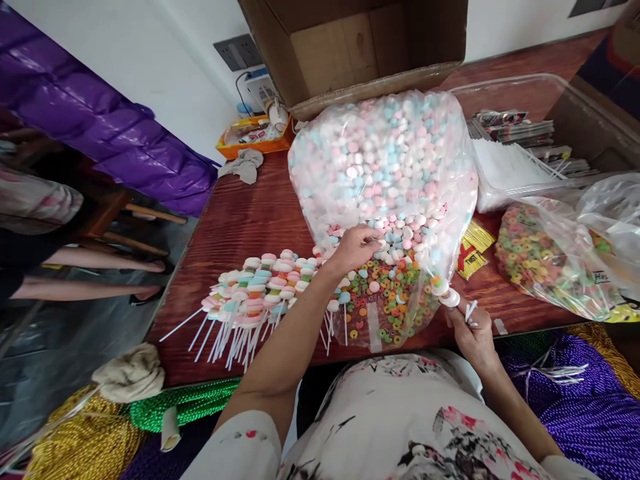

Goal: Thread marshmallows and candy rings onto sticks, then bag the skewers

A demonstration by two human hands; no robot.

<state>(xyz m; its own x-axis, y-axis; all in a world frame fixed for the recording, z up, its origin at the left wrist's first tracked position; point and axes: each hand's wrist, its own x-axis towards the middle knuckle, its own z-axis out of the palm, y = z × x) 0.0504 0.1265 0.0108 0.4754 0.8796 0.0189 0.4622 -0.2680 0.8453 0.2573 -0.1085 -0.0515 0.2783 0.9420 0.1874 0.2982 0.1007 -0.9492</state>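
My left hand (356, 248) reaches into the open mouth of a big clear bag of pink, blue and white marshmallow candies (385, 160), fingers pinched among the loose pieces. My right hand (473, 331) holds a white stick with two candies threaded near its tip (445, 291), at the table's front edge. Coloured ring candies (387, 300) lie spread on plastic between my hands. A pile of finished candy sticks (260, 293) lies to the left of my left arm.
A second bag of ring candies (540, 260) lies at the right, with a clear tub of white sticks and packets (510, 167) behind it. An open cardboard box (350, 47) stands at the back. Another person's legs (90, 267) are at the left. The wooden table (235, 220) ends near my lap.
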